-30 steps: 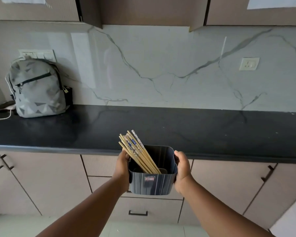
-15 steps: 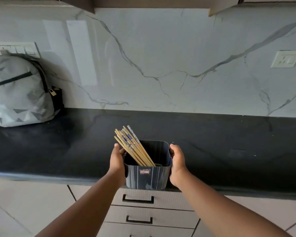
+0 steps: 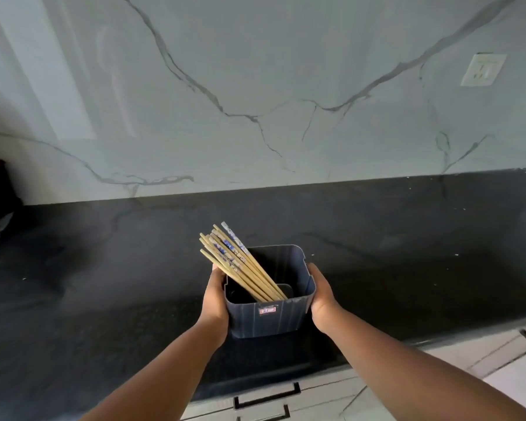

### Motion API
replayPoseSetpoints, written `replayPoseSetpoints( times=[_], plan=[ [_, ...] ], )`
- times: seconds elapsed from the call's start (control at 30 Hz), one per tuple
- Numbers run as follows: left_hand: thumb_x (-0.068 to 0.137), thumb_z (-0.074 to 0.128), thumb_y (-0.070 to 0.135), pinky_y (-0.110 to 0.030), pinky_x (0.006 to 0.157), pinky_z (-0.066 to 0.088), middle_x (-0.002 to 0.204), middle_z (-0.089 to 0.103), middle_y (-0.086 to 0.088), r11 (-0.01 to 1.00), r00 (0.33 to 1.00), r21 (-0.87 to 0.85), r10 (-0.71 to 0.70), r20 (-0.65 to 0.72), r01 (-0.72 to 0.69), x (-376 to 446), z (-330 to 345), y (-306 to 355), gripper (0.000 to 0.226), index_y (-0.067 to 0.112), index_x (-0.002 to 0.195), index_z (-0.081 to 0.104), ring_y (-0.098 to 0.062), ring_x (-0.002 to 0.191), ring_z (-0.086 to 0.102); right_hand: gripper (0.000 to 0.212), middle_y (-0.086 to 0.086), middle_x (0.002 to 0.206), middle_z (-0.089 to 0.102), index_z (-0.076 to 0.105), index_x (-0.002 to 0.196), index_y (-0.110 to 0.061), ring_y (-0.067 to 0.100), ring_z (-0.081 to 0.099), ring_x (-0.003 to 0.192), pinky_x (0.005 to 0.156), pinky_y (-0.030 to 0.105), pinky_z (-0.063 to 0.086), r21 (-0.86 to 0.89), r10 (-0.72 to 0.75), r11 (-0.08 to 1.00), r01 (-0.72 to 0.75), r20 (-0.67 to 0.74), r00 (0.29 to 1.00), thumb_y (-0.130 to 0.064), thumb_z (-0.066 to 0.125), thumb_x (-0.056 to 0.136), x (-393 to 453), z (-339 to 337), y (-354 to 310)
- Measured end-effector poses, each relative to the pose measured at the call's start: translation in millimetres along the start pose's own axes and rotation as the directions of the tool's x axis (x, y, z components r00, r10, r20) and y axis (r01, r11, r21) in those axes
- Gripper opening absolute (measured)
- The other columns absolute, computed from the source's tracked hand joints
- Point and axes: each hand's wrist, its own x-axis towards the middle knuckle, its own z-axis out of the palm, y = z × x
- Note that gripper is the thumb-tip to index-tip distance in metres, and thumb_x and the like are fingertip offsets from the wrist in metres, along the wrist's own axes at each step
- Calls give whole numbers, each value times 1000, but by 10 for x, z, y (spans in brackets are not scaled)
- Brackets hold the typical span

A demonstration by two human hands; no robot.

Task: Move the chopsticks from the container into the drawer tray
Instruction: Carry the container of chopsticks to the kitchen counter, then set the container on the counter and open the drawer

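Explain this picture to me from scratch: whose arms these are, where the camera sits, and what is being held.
No machine here: a person wears a camera on the head, looking forward and down, so the arms are their own. The left hand and right hand grip the two sides of a dark container over a black counter. A bundle of chopsticks leans inside it, tips sticking out toward the upper left. Behind is a marble wall with a socket. Drawer handles show below the counter edge; the drawers look closed.
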Motion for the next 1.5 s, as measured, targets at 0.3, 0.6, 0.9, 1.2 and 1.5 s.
replayPoseSetpoints(
  times=[0.3, 0.6, 0.9, 1.2, 1.5],
  plan=[
    [94, 34, 62, -50, 100, 45, 92, 77, -6, 993, 992, 69, 101, -77, -96, 476, 12, 156, 57, 21, 96, 74, -28, 98, 69, 24, -10, 86, 63, 59, 122, -12, 0, 58, 69, 57, 9, 50, -191, -197, 964, 187, -36, 980, -16, 43, 103, 306, 154, -189],
    [94, 34, 63, -46, 98, 46, 89, 76, -5, 987, 970, 79, 150, -192, -137, 652, 178, 246, 55, 26, 84, 74, -26, 96, 67, 28, 7, 82, 70, 68, 83, -10, 21, 66, 79, 70, 32, 49, -248, -70, 967, 55, -54, 996, -30, 52, 96, 652, 209, -430],
    [99, 36, 50, -35, 105, 35, 137, 54, 3, 435, 924, 877, 383, 26, -205, 403, -280, 72, 39, 33, 129, 53, -22, 133, 43, 29, 4, 96, 73, 72, 97, -16, 21, 68, 92, 89, 40, 56, -420, -67, 903, 94, 79, 995, -36, 51, 97, 825, -93, -496],
    [91, 4, 69, -31, 119, -8, 160, -12, 11, -234, 927, 972, 363, 92, -5, 108, -699, -430, 70, 37, 153, -3, -11, 146, -16, 40, -3, 133, 58, 51, 138, -19, 16, 50, 129, 102, 24, 39, -655, -363, 360, 664, 557, 747, -22, 53, 98, 584, -591, -73],
    [92, 5, 61, -32, 114, -16, 158, -17, 7, -238, 939, 971, 332, 90, -9, -193, -677, -581, 68, 31, 151, -12, -13, 141, -25, 104, 1, 164, 6, 7, 156, -17, 28, -2, 151, 121, 42, 3, -794, -303, -298, 530, 605, 736, -66, -25, 70, 161, -750, 374]
  ],
)
